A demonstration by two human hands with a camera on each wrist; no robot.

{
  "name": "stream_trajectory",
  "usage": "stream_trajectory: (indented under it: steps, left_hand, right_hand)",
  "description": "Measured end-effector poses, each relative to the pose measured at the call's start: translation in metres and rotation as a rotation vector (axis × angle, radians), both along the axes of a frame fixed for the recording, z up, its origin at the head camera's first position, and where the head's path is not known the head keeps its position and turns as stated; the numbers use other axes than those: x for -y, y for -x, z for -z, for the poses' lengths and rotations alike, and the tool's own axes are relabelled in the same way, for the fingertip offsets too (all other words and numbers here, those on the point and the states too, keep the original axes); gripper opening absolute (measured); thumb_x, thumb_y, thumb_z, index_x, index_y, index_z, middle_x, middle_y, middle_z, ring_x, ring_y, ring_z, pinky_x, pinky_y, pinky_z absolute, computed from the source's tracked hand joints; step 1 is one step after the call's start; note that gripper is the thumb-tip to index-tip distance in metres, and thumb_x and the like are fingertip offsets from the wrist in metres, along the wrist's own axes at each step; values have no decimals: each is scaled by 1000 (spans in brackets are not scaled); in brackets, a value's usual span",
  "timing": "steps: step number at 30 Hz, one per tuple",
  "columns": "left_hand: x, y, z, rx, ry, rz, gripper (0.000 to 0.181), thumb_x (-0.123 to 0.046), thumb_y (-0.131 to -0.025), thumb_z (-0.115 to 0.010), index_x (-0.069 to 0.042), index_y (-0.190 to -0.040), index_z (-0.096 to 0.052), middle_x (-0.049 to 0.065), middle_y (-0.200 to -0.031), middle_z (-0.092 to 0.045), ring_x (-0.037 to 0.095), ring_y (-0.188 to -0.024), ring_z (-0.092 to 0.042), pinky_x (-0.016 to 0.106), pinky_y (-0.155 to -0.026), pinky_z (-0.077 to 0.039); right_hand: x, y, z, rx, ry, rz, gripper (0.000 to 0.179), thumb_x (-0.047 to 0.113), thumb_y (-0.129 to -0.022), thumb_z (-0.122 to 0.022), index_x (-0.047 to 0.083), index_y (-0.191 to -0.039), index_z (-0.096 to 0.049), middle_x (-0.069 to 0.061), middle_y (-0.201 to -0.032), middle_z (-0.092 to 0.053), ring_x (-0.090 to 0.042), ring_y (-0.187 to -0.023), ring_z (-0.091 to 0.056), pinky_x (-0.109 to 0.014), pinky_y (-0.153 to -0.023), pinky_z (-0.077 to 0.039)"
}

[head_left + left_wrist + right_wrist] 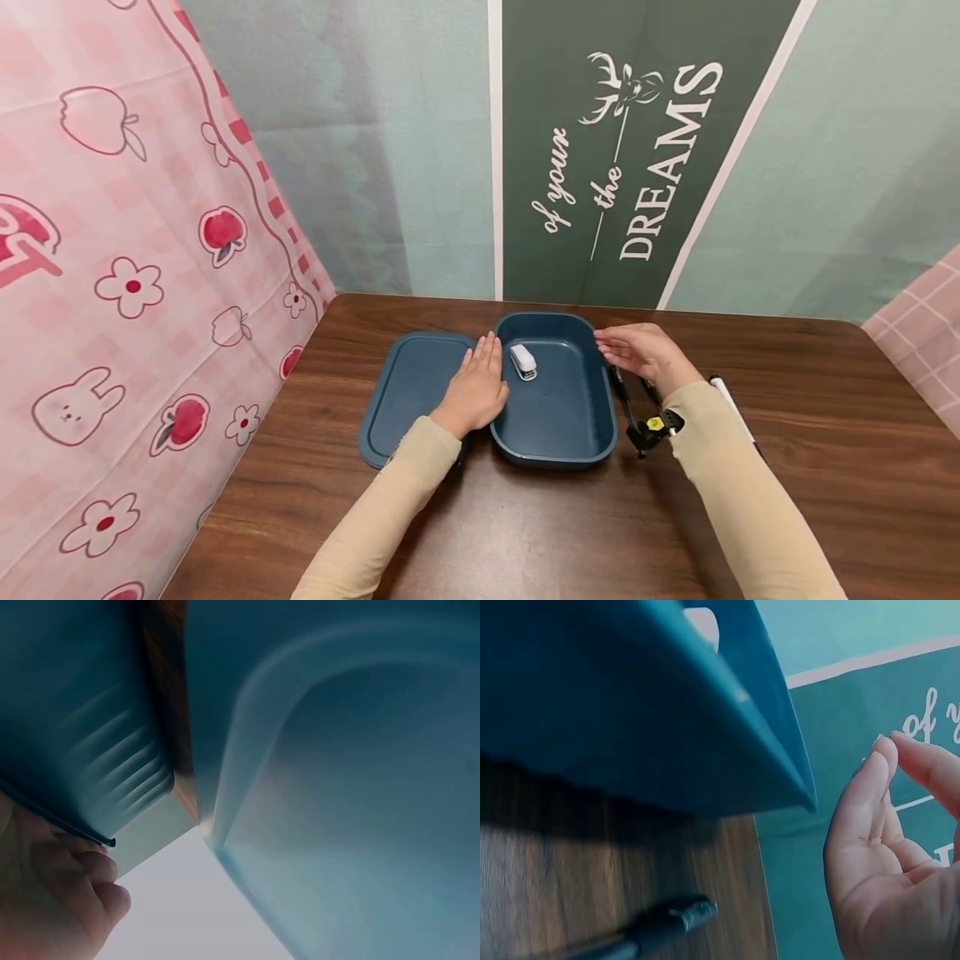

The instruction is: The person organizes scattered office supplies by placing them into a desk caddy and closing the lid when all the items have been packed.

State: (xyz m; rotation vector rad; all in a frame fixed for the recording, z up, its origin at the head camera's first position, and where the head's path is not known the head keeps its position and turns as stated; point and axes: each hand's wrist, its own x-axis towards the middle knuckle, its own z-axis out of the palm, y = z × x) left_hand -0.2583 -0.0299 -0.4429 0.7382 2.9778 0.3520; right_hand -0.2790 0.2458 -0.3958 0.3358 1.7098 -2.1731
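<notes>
A deep blue rectangular box (555,425) stands on the table, with a small white stapler (523,362) lying inside. My left hand (480,383) rests along the box's left rim, its fingers straight and pointing away from me. The left wrist view shows those fingers (90,877) at the rim, beside the ridged outer wall (124,757). At the far right corner, my right hand (637,348) is beside the box with loosely bent fingers. In the right wrist view its fingertips (874,769) come close to the thumb, and nothing is between them.
Left of the box lies a flat blue lid (420,387), partly under the left hand and wrist. A black pen (621,398) lies along the box's right side. Farther right is a white marker (731,400), partly hidden by the right sleeve. Printed curtains hang behind the table (810,400).
</notes>
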Motion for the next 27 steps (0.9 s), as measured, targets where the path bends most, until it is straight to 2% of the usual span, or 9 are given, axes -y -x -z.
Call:
stream_trajectory:
  steps: [5,10,14,17,19,23,27]
  left_hand:
    - [0,0,0,11,6,2,64,-23,-98,-41,5,-148,-13,18,-156,-6,26,-144,-5,38,-115,-9]
    - [1,-1,0,8,12,6,64,-23,-98,-40,6,-148,-13,18,-156,-6,28,-143,-7,38,-115,-10]
    - [2,-1,-1,1,12,9,63,-22,-98,-41,6,-148,-15,19,-156,-7,29,-143,-8,39,-114,-11]
    - [2,0,0,1,16,9,64,-23,-98,-41,6,-148,-14,18,-156,-6,29,-143,-8,39,-115,-10]
    - [1,0,1,0,20,9,64,-23,-98,-41,6,-148,-14,18,-156,-6,29,-143,-8,38,-115,-10]
    - [2,0,3,-1,15,9,64,-23,-98,-41,5,-148,-14,18,-156,-6,28,-143,-8,38,-115,-10]
    - [1,0,3,0,20,9,64,-23,-98,-41,5,-148,-13,18,-156,-6,28,-143,-7,38,-115,-9]
  right_hand:
    - [-12,-5,2,-21,-36,-4,29,0,-91,-57,12,-70,-72,-1,-70,-69,-8,-64,-67,-20,-62,-54]
    - [-21,-10,3,-81,-137,-30,27,0,-92,-55,13,-73,-71,2,-72,-69,-6,-65,-66,-19,-62,-53]
    - [-25,-14,3,-130,-283,-75,10,2,-92,-55,-2,-93,-64,4,-73,-68,-4,-65,-65,-20,-65,-54]
    - [-27,-17,2,-180,-383,-98,25,4,-92,-56,-15,-109,-55,6,-73,-68,-4,-66,-65,-21,-65,-54]
    - [-28,-19,2,-203,-438,-99,33,5,-91,-57,-20,-113,-53,7,-74,-67,-4,-66,-65,-21,-66,-54]
    - [-32,-25,2,-237,-543,-79,35,6,-90,-59,-21,-112,-55,7,-76,-67,-6,-69,-64,-23,-69,-54]
    - [-39,-30,2,-264,-667,-69,34,7,-90,-59,-20,-109,-58,-1,-81,-69,-9,-71,-65,-28,-71,-55]
